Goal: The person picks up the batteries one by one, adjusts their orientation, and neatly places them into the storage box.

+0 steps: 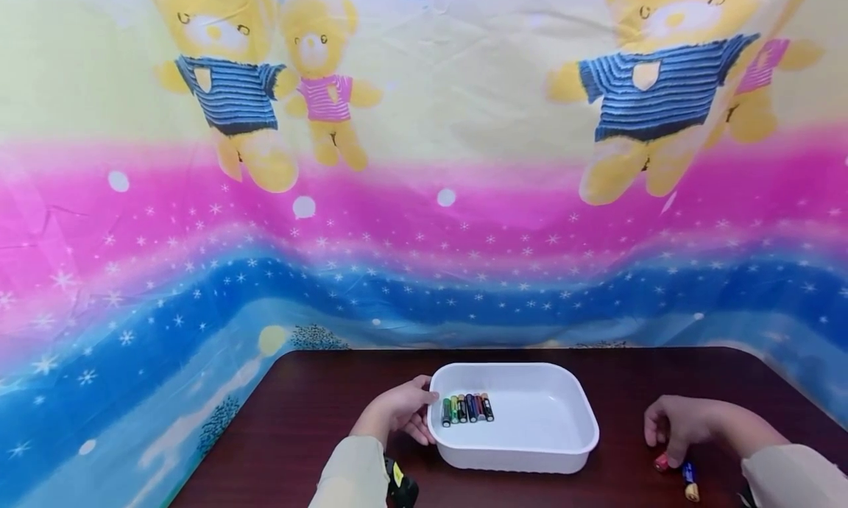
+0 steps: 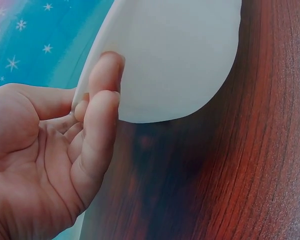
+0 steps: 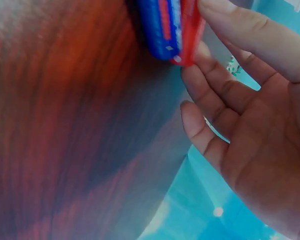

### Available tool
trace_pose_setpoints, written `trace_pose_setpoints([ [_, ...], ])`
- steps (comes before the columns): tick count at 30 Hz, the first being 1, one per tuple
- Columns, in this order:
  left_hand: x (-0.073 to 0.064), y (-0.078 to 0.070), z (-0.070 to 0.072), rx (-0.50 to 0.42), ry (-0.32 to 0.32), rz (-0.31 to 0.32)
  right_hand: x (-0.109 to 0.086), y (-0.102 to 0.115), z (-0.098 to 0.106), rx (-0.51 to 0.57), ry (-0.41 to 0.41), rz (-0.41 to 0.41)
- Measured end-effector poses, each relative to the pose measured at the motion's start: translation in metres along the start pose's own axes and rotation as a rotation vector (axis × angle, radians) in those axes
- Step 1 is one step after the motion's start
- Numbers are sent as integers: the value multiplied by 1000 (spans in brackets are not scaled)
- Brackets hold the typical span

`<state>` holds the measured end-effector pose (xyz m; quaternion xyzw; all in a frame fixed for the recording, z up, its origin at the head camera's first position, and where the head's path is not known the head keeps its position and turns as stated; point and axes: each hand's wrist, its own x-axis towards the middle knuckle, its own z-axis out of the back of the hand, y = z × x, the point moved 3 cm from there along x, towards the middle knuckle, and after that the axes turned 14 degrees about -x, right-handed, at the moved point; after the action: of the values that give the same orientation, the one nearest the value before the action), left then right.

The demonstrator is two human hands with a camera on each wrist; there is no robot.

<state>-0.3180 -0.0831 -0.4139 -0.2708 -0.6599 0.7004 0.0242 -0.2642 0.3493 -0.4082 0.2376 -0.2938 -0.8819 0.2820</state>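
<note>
A white plastic tray (image 1: 539,420) stands on the dark table, with a row of several batteries (image 1: 472,408) lying side by side in its left half. My left hand (image 1: 404,408) grips the tray's left side, thumb at the rim and fingers against the outer wall; the left wrist view shows the fingers on the white wall (image 2: 180,60). To the right of the tray, my right hand (image 1: 685,425) pinches a red battery (image 3: 191,37) between thumb and fingers, low over the table. Right beside it is a blue battery (image 1: 690,478) with a gold-coloured end.
The dark wood-grain table (image 1: 318,397) has rounded far corners. Behind it hangs a cloth backdrop (image 1: 424,221) printed with bears and snowflakes. A dark band with a yellow patch (image 1: 397,475) is on the left wrist.
</note>
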Motion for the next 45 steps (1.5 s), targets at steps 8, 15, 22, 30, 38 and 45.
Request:
trace_pose_setpoints([
  [8,0,1,2,-7,-3,2,9,-5,-5,-1,-64,-12],
  [15,3,3,1,-3,-5,-1,18,-13,-5,-119,-217,-229],
  [22,3,2,0,-4,-1,3,17,-13,0,-102,-212,-286],
  [30,2,0,1,-5,0,-14,27,-7,3,-157,-248,-370],
  [38,2,-1,1,-6,0,-11,31,-6,5,-250,-326,-351],
  [45,1,-1,2,-14,4,-3,33,-4,9,-233,-397,-275],
])
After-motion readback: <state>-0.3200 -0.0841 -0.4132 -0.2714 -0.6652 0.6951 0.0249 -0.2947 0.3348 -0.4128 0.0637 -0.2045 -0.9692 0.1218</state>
